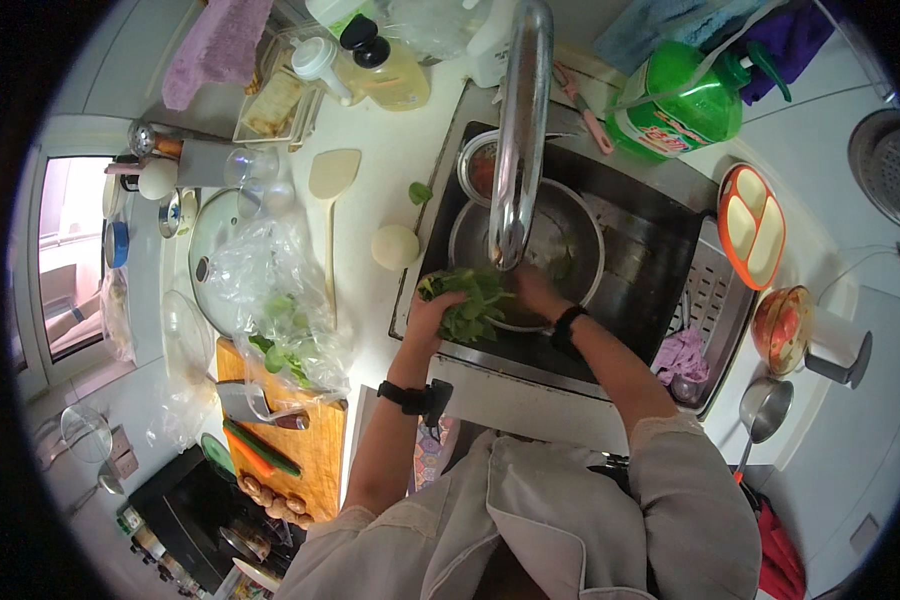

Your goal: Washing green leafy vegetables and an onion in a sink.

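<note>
My left hand (432, 316) is closed around a bunch of leafy greens (473, 306) at the sink's near left edge. The leaves point right, over the rim of a round metal basin (601, 250). My right hand (540, 298) is just right of the bunch, over the basin's near side. Its fingers are blurred and partly hidden, so their grip does not show. A few loose leaves (565, 263) lie in the basin, beneath the chrome faucet (519, 140). Behind it, a smaller metal bowl (467, 178) with something reddish inside stands in the dark sink (642, 285).
Left of the sink lie a pale round vegetable (395, 247), a spatula (332, 180) and a plastic bag of greens (260, 265). A cutting board (322, 450) holds a cleaver (242, 402), a cucumber (270, 452), a carrot (250, 452) and mushrooms (270, 500). A green soap bottle (670, 100) stands behind the sink.
</note>
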`<state>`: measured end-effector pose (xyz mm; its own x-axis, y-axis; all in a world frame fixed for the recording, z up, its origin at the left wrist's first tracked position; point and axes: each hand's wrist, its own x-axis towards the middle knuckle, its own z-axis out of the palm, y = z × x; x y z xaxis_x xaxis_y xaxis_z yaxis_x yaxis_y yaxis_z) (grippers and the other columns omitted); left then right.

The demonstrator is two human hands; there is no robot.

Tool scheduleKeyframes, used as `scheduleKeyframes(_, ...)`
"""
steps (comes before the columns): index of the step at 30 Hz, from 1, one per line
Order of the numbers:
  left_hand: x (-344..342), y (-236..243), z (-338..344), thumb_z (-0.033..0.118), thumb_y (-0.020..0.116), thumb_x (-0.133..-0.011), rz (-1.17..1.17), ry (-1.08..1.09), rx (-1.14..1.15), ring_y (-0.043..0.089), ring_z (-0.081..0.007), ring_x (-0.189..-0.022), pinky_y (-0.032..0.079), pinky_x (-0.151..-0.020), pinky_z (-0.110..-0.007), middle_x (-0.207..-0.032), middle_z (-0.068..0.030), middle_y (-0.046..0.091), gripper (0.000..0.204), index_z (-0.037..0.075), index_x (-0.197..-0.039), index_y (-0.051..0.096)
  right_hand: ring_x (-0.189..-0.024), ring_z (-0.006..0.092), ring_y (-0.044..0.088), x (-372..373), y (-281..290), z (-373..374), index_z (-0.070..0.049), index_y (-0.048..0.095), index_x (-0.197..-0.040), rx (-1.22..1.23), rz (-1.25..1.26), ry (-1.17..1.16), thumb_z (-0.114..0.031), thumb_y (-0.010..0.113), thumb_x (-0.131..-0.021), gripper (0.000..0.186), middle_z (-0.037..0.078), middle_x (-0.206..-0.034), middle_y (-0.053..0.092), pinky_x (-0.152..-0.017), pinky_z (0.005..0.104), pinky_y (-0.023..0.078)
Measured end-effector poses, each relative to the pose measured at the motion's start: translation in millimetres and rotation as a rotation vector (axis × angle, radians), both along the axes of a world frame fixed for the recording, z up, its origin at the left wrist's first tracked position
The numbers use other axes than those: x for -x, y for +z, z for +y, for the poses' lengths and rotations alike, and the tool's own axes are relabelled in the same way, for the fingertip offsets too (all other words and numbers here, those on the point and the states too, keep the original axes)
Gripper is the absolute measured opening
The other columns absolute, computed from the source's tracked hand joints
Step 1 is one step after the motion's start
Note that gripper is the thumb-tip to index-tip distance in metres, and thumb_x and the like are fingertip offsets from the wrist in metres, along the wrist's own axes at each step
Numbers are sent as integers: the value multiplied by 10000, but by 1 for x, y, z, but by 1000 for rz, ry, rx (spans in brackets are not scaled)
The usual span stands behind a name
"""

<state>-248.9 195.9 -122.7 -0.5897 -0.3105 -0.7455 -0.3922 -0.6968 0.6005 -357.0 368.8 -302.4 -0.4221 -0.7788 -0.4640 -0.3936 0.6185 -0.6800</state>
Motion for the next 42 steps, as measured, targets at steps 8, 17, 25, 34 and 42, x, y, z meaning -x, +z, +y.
scheduleKeyframes(8, -2, 1, 1, -26, 597, -682, -28, 44, 9, 599, -215, -778, 518, -649, -327, -893, -105, 584, 300, 5, -965, 501, -1103, 331, 399, 41, 57, 37, -60, 441, -1180, -324, 357, 27, -214, 606, -745, 490, 147, -1158, 449, -905, 411, 351)
scheduleKeyframes(17, -16, 2, 1, -14, 574, -708, 37, 51, 16, 596, -221, -775, 521, -651, -327, -895, -106, 576, 274, -4, -972, 498, -1096, 337, 418, -34, 0, -9, -50, 431, -1211, 153, -109, -27, -354, 604, -756, 574, 203, -1181, 453, -917, 430, 343)
scheduleKeyframes(25, -29, 12, -5, 17, 553, -730, 96, 73, 60, 589, -224, -792, 520, -660, -341, -911, -103, 562, 269, -7, -990, 490, -1102, 318, 423, -28, 48, -4, -42, 453, -1182, 150, -161, 273, -284, 558, -808, 458, 190, -1175, 465, -927, 406, 332)
scheduleKeyframes(34, -38, 16, -6, 18, 554, -722, 110, 83, 22, 590, -222, -786, 515, -664, -333, -917, -106, 562, 323, 5, -1038, 489, -1146, 295, 386, 14, 38, 19, -17, 332, -1247, 168, -434, -223, -173, 493, -835, 470, 216, -1211, 413, -923, 374, 329)
scheduleKeyframes(42, -30, 39, 4, -18, 581, -710, 74, 93, -25, 588, -230, -819, 518, -666, -333, -937, -115, 564, 300, -2, -996, 493, -1102, 342, 436, 77, 47, 6, 69, 284, -1246, 21, -158, -878, -326, 567, -803, 657, 245, -1239, 392, -894, 388, 377)
